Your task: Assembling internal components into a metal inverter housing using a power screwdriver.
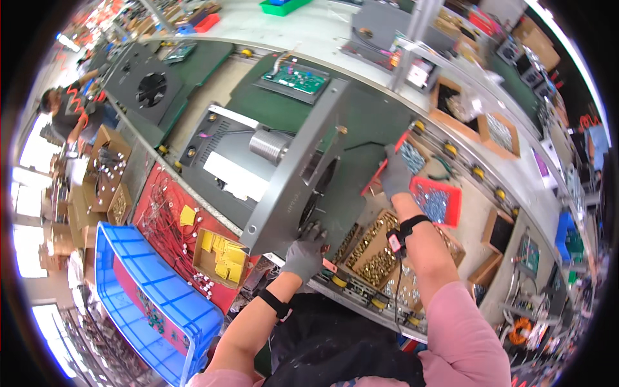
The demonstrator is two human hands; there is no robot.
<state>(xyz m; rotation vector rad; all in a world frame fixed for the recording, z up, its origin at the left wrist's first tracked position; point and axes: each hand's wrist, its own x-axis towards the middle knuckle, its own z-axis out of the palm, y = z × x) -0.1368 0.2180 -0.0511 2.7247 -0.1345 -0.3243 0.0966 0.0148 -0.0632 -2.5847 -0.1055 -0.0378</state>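
Observation:
A grey metal panel (293,177) with a black fan stands on edge, tilted, across the green work board (351,122). My gloved left hand (303,256) grips its near lower end, fingers bent beside the fan opening. To the right, my gloved right hand (395,175) is closed at the long red edge of what looks like a tray of screws (411,157); its fingertips are hidden, so what they pinch is unclear. Behind the panel lies a metal chassis (222,145) with a ribbed silver cylinder. A green circuit board (296,79) sits on a plate farther back.
A red tray (456,213) of screws and a carton (374,255) of brass-coloured parts flank my right forearm. Pliers (440,169) lie near the rollers. At left are a box of yellow parts (222,258) and a blue crate (161,309). A co-worker (71,113) is far left.

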